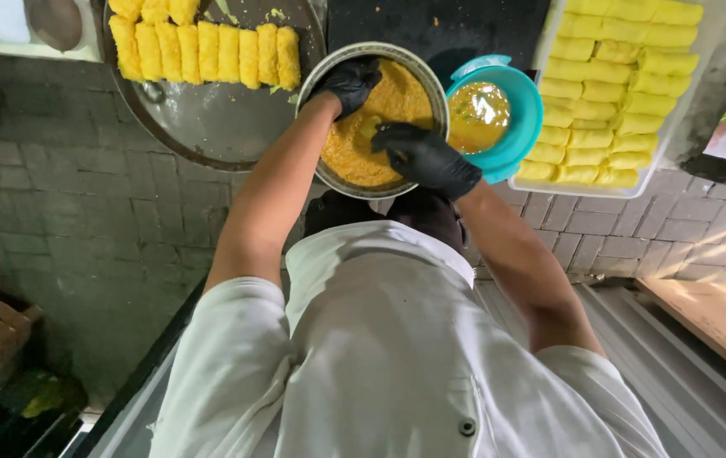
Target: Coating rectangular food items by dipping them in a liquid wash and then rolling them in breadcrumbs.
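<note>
Both hands in black gloves, both inside the metal bowl [329,161] of orange crumbs [354,153]. Left hand [347,82] is at the far side of the bowl, fingers curled down into the crumbs; can't tell if it has hold of anything. Right hand [426,157] sits over the near right part of the bowl, fingers bent and pressed down toward a pale yellow roll [370,125] half buried in the crumbs between the two hands (grip itself is hidden under the glove, so touching at least, closed around it not confirmed). Just right of the bowl, touching its rim: a teal bowl [520,127] holding yellowish liquid [477,110]. Further right, a white tray [634,188] packed with rows of plain yellow rolls [609,93]. Left of the metal bowl, a big round metal pan [218,127], with a row of crumb-coated rolls [210,51] along its far edge, rest of the pan bare. Everything rests on a grey brick-pattern floor [83,212]. Person wears a white short-sleeved jacket [380,356], forearms bare.
</note>
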